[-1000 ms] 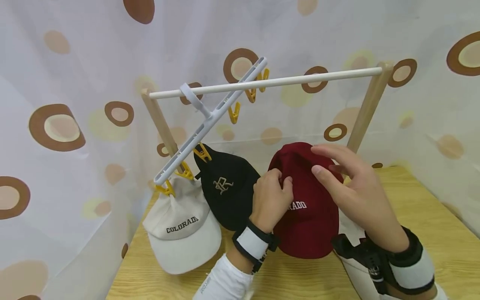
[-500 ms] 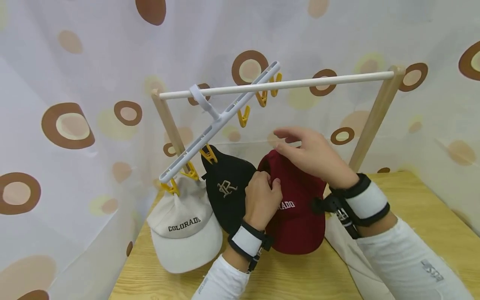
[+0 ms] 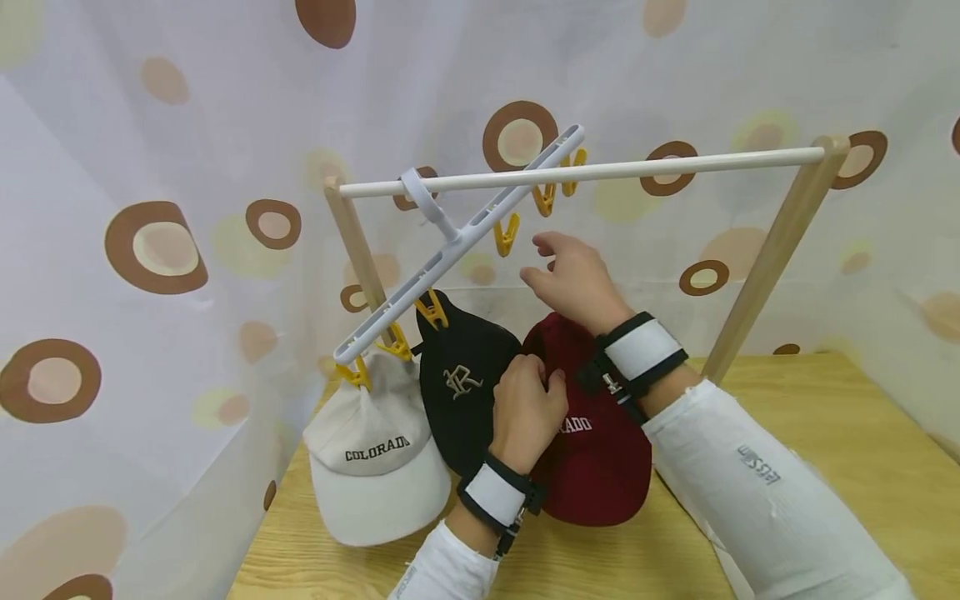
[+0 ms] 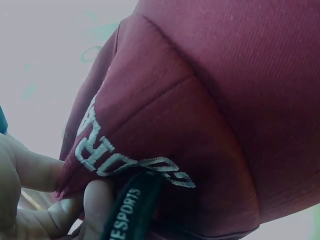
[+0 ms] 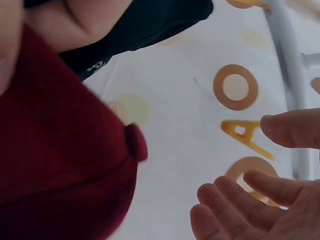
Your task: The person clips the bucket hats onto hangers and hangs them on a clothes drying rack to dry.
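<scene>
Below white rail (image 3: 712, 163), left hand (image 3: 525, 408) pinching red cap (image 3: 600, 471), lettering (image 3: 576, 426) partly hidden, right hand (image 3: 576, 279) loosely spread near yellow clip (image 3: 506, 243)

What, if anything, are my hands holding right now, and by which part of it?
The left hand pinches the red cap by its crown fabric, close to the white lettering. The right hand, near a yellow clip, holds nothing.

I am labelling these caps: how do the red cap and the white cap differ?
The red cap is dark with pale lettering; the white cap is light with dark lettering. The left hand pinches the red cap, while yellow clips hold the white cap. Both caps have lettering on the front.
</scene>
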A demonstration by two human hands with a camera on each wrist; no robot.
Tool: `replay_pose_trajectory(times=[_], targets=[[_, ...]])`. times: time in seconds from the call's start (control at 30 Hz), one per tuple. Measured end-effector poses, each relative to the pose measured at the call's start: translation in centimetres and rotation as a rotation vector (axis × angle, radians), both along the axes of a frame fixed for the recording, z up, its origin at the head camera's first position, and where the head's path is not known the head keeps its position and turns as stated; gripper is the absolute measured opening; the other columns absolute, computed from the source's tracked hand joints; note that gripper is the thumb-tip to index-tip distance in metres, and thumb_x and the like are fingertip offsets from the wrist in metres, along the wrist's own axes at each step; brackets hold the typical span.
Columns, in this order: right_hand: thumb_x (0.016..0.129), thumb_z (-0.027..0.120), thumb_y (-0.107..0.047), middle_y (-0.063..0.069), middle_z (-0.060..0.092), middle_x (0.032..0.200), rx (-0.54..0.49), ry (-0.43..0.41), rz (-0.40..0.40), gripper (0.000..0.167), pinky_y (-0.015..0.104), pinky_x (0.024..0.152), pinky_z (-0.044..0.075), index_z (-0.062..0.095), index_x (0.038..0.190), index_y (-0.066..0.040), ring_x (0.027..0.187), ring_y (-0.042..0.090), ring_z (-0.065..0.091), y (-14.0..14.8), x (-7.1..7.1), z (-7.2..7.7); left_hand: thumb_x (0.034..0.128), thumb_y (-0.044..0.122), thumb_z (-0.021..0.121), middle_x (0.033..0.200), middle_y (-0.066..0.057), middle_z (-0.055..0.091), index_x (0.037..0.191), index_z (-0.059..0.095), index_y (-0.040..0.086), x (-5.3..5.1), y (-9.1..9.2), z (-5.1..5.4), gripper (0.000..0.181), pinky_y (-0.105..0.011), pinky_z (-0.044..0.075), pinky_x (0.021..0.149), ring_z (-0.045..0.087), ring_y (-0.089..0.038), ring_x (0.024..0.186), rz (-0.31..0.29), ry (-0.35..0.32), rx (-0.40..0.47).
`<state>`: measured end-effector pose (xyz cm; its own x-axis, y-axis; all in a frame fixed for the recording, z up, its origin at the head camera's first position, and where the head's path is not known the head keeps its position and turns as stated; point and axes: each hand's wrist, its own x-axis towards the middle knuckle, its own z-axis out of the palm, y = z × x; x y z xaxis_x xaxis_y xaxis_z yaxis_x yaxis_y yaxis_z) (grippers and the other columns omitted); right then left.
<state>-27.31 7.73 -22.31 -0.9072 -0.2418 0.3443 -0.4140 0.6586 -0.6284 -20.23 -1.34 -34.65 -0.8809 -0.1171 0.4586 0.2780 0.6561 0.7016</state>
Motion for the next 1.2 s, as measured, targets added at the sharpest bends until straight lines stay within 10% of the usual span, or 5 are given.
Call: replay_pose_trajectory(times=[0.3,1.2], targets=[[0.091,0.067,-0.034,0.02,0.061,0.132,-0.053,0.02,-0.051,0.055,0.048,0.09,0.053,0.055,0.133,-0.001,0.117,0.035,0.059,-2.3,-2.0,0.8,0.091,0.014,0.064,0.069,-0.003,0.048,0.064,0.049,0.01,-0.2,-0.4,-0.1,0.032,-0.022,0.029,0.048,0.04,-0.009,0.055,-0.019,-0.031,0.011],[0.091,0.062,-0.046,0.003,0.053,0.059,-0.011,0.15,-0.183,0.043,0.027,0.047,0.032,0.066,0.073,-0.008,0.06,0.021,0.05,-2.6,-1.6,0.9,0.0868,0.012,0.066,0.056,0.004,0.032,0.056,0.04,0.014,-2.2,-0.6,1.0,0.04,-0.022,0.022,0.041,0.032,-0.009,0.047,0.02,-0.048,-0.035]])
